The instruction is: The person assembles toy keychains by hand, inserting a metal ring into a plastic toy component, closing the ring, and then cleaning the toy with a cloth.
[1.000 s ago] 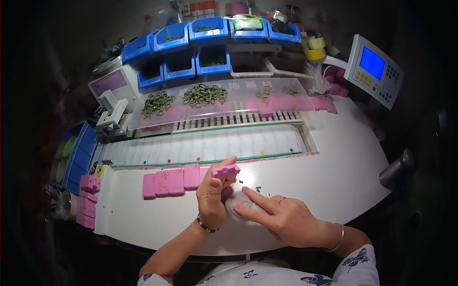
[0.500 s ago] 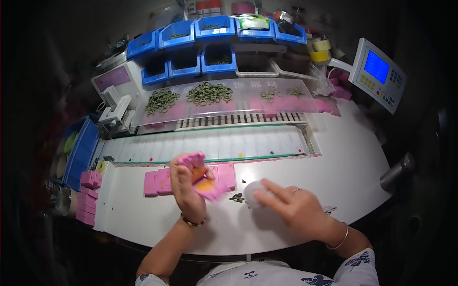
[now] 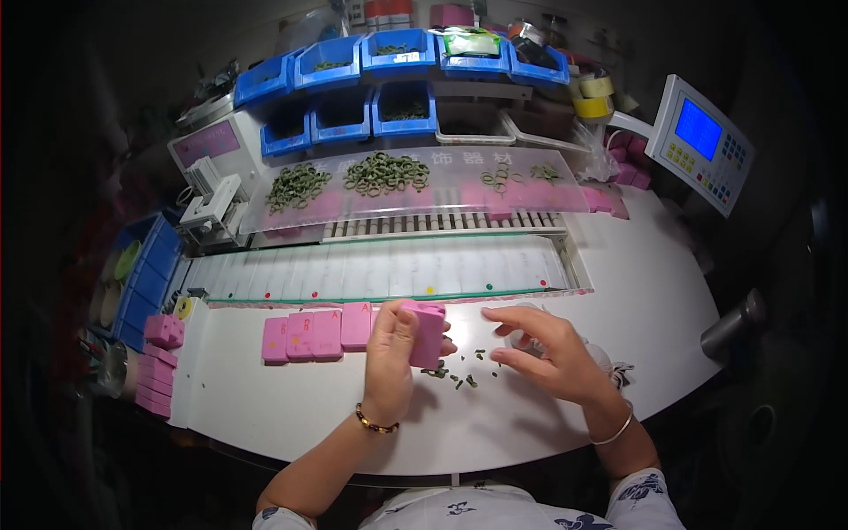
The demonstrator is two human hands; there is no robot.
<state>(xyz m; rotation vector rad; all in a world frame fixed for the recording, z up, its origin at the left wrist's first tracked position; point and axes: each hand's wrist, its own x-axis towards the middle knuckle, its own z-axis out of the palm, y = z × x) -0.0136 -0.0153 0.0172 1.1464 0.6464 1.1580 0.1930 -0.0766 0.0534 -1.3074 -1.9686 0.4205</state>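
Note:
My left hand (image 3: 390, 353) grips a pink mold block (image 3: 429, 334), held upright over the white table with its two halves together. To its right my right hand (image 3: 552, 353) is open, thumb and fingers apart, with nothing between them. A whitish rounded bundle (image 3: 598, 355) lies beside and partly behind that hand, which hides much of it. Small dark green pieces (image 3: 471, 382) lie scattered on the table between and below the hands. Left of my left hand, several pink mold blocks (image 3: 327, 336) with red marks stand in an overlapping row.
Beyond the blocks runs a long light panel (image 3: 371, 269). A clear shelf (image 3: 459, 190) behind it carries heaps of green rings (image 3: 387, 174). Blue bins (image 3: 405, 108) rise at the back. A control screen (image 3: 698, 132) stands right, a metal cylinder (image 3: 735, 322) near the right edge, stacked pink blocks (image 3: 156, 380) left.
The mold block in my left hand, spread open before with orange inside, is now closed and further right. My right hand has let go of the whitish bundle. More green bits lie scattered.

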